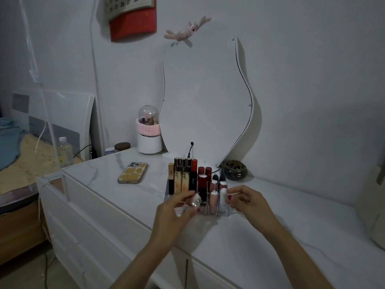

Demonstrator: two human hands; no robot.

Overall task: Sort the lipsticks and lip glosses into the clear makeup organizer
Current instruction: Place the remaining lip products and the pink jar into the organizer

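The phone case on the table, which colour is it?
The phone case is yellow-gold with clear edges; head view.

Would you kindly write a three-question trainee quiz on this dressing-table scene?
1. True or false: the phone lies left of the clear organizer.
2. Which hand holds the clear round-capped item? A) left B) right
3. Fill in: the right hand fingers touch the ___-capped tube at the organizer's front right.

Key: 1 true; 2 A, the left hand; 3 white.
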